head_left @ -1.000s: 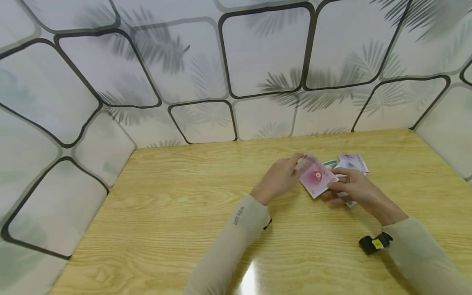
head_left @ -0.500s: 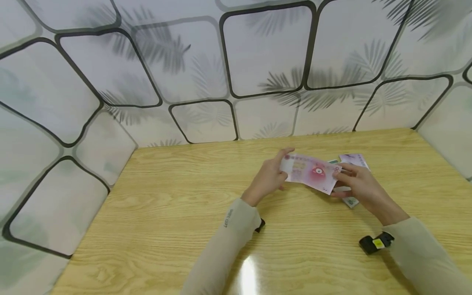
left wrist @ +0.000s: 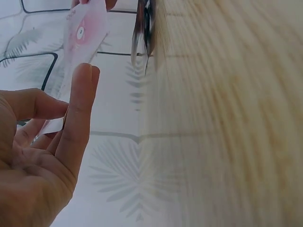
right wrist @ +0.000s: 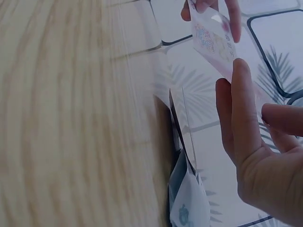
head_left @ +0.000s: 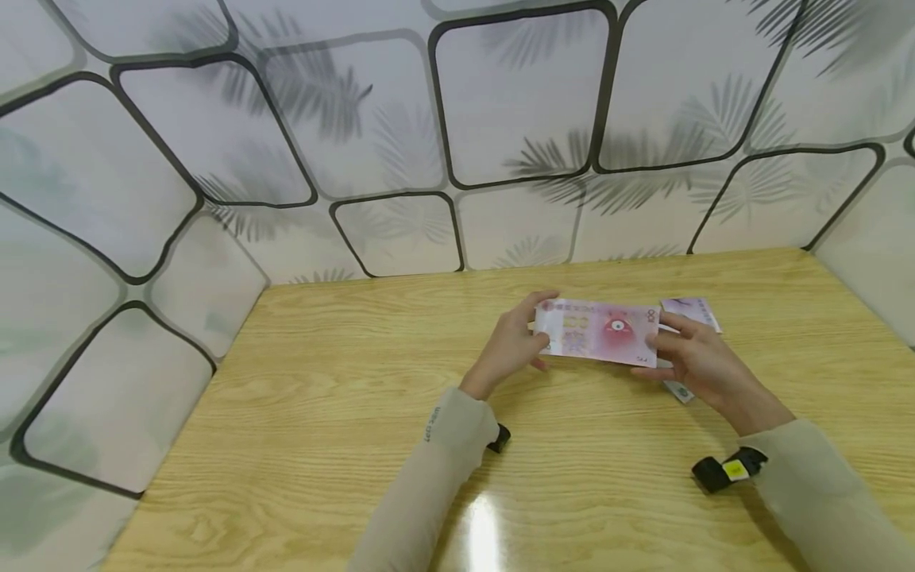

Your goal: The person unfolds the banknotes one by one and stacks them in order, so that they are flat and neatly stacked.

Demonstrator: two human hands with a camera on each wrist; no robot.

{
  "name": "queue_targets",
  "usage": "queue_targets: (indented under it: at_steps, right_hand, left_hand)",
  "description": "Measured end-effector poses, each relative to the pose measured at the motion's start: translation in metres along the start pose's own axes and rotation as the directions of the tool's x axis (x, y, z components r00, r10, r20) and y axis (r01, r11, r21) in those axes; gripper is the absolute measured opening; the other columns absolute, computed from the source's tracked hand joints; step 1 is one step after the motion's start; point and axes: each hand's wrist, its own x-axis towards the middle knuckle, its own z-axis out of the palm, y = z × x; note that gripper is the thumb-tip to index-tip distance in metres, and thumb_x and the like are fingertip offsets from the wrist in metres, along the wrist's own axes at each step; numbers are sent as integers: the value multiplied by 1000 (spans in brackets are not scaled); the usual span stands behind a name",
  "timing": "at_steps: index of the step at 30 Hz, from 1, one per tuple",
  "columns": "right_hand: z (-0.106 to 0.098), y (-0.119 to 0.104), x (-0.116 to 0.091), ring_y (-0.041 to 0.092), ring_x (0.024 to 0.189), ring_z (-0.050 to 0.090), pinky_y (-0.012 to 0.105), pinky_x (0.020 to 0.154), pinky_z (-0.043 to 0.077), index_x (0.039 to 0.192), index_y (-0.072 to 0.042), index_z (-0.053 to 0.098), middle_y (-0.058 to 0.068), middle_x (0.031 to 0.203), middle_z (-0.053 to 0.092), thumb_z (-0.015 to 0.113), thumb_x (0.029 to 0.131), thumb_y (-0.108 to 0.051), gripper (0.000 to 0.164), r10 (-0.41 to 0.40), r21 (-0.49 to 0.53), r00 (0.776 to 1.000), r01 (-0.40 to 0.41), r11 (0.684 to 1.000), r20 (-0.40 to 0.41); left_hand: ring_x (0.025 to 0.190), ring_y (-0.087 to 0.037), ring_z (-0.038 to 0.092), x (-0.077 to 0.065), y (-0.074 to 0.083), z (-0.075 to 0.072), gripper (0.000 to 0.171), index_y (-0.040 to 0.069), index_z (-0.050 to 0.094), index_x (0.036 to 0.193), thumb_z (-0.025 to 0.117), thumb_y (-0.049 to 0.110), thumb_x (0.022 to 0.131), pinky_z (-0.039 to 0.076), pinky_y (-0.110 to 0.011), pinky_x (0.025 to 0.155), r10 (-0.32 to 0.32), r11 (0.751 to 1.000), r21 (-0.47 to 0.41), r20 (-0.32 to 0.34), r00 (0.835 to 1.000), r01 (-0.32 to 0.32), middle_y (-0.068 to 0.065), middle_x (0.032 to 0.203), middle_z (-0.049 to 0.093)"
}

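A pink and white banknote (head_left: 604,332) is stretched out flat between both hands above the table. My left hand (head_left: 506,345) pinches its pale left end, thumb in front and fingers behind. At the pink end, my right hand (head_left: 704,361) has its thumb on the face of the note. In the left wrist view the pinched corner shows between thumb and fingers of the left hand (left wrist: 42,156). Beyond the right hand lies a purplish banknote (head_left: 692,312), and a greenish note (head_left: 679,392) peeks out beneath that hand, mostly hidden.
Folded, creased notes (right wrist: 189,203) stand up somewhat from the wooden table (head_left: 300,413) in the right wrist view. A patterned wall covering (head_left: 515,103) rises along the table's back edge and sides. Black camera mounts (head_left: 715,474) are strapped at the wrists.
The left hand has drawn left and the pink banknote, bent and angled before, has been unfolded and pulled straight. The right hand has kept its hold with little movement.
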Motion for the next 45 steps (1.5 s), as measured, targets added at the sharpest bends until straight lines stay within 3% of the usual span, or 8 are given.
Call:
queue_targets:
  at_steps: [8, 14, 19, 23, 29, 33, 38, 45]
  right_hand:
    - [3, -1, 2, 10, 76, 58, 42, 82, 60, 157, 10, -3, 3, 103, 52, 44, 108, -5, 69, -3, -6, 1000, 3, 1000, 22]
    - [7, -1, 5, 10, 72, 61, 33, 74, 61, 155, 12, 5, 2, 90, 57, 47, 107, -4, 66, -19, -17, 1000, 19, 1000, 13]
    - [10, 1, 7, 9, 71, 61, 27, 64, 55, 140, 8, 29, 0, 87, 58, 52, 106, -3, 43, -46, -20, 999, 46, 999, 12]
    - [13, 1, 8, 7, 69, 56, 24, 64, 54, 149, 12, 19, -1, 86, 57, 53, 105, -3, 58, -63, -29, 998, 63, 998, 10]
    - [17, 1, 10, 8, 76, 61, 25, 68, 57, 143, 6, 32, 0, 93, 62, 53, 104, -1, 45, -83, -10, 996, 83, 996, 29]
    - [19, 0, 13, 10, 84, 64, 26, 71, 57, 136, 0, 42, -1, 102, 65, 54, 104, -1, 34, -81, -25, 996, 82, 996, 34]
    - [25, -2, 17, 7, 83, 61, 25, 70, 56, 153, 8, 24, -4, 102, 61, 53, 104, 0, 57, -47, -84, 999, 46, 995, -18]
    - [32, -2, 20, 7, 72, 53, 34, 75, 61, 151, -18, 46, 0, 93, 55, 59, 100, 5, 58, -175, 5, 984, 175, 985, 19]
  left_hand:
    - [76, -13, 62, -4, -4, -12, 60, 9, 48, 150, 47, -15, 94, 51, -24, 53, 7, 997, -74, -18, 1000, -8, -24, 126, 63]
    - [60, -10, 42, -8, -8, -23, 62, 7, 48, 150, 49, -17, 92, 36, -20, 52, 29, 992, -121, 0, 1000, -29, -20, 127, 60]
    - [73, -12, 54, -14, -10, -29, 62, 4, 47, 150, 50, -18, 91, 43, -22, 57, 16, 985, -170, 11, 1000, -14, -21, 137, 54]
    - [95, -21, 65, -17, -11, -34, 61, 2, 47, 149, 51, -19, 92, 55, -23, 67, 11, 977, -214, -11, 1000, -14, -24, 134, 58]
    - [77, -10, 57, -21, -13, -41, 59, 1, 48, 147, 55, -18, 92, 53, -20, 65, 16, 971, -236, -30, 999, -23, -21, 126, 62]
    - [75, -9, 57, -24, -14, -45, 58, 2, 49, 147, 56, -17, 93, 57, -27, 67, 18, 972, -234, -37, 999, -26, -18, 122, 62]
    - [81, -10, 61, -27, -16, -50, 58, 4, 50, 148, 57, -14, 94, 61, -41, 75, 16, 978, -209, -42, 999, -25, -17, 124, 61]
    - [88, -12, 63, -33, -17, -55, 55, -2, 49, 148, 56, -15, 95, 58, -56, 84, 19, 972, -234, -34, 999, -27, -19, 135, 57]
